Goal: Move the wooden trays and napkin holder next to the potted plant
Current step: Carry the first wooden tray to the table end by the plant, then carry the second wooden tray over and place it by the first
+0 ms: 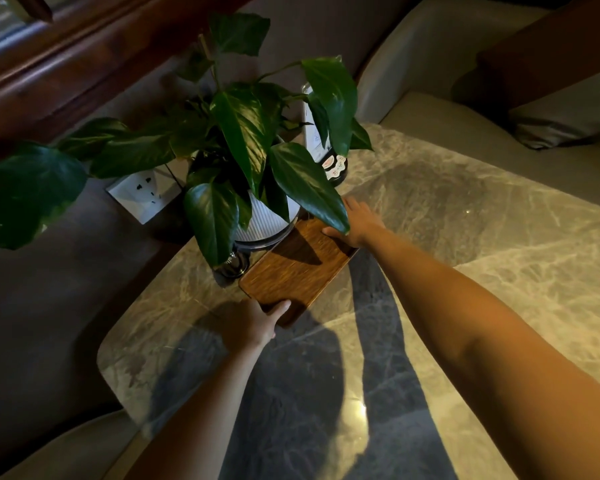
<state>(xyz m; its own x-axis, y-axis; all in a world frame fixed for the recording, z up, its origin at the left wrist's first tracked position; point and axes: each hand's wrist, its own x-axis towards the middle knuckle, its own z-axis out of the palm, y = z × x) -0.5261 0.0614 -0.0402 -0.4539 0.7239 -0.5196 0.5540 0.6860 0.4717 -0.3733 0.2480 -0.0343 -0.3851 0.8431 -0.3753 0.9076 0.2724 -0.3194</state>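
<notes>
A brown wooden tray (293, 268) lies on the marble table (465, 220), right beside the potted plant (243, 133) in its white ribbed pot (264, 220). My left hand (253, 320) grips the tray's near end, thumb on top. My right hand (354, 223) holds the tray's far end, partly under a hanging leaf. Whether a second tray lies beneath I cannot tell. A white upright stand with stickers (326, 147) on a dark base rises behind the plant; whether it is the napkin holder I cannot tell.
A small dark round object (234, 265) sits at the pot's foot. A white wall socket (144, 194) is on the grey wall at left. Cushioned seats (447, 81) stand beyond the table, with a pillow (561, 123) at far right.
</notes>
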